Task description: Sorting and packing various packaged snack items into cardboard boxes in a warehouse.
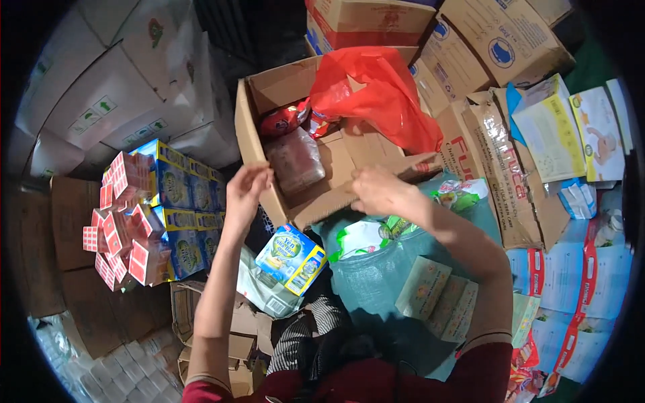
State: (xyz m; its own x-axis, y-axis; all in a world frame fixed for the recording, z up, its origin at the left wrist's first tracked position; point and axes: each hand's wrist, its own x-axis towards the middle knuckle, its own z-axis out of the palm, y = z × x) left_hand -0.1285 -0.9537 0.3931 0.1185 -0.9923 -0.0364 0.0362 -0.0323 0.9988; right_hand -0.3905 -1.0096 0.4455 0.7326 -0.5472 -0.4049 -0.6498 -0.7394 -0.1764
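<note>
In front of me stands an opened cardboard box (252, 134). Inside lie a clear plastic-wrapped block (299, 161) and shiny red packets (285, 119). A red plastic bag (383, 91) drapes over its far right side. My right hand (384, 195) is closed on the box's near flap, its fingertips partly hidden. At the near left corner, my left hand (247, 191) is beside the wall with its fingers loosely bent and nothing visible in them. Just below it, a blue and yellow carton (290, 258) rests on a pale plastic bag (272, 295).
Left of me are stacked blue and yellow cartons (185, 188), small red and white boxes (127, 235) and wrapped large boxes (107, 94). A bulging green sack (363, 282) lies at the near right. Cardboard boxes (497, 43) and blue-white packs (564, 275) line the right.
</note>
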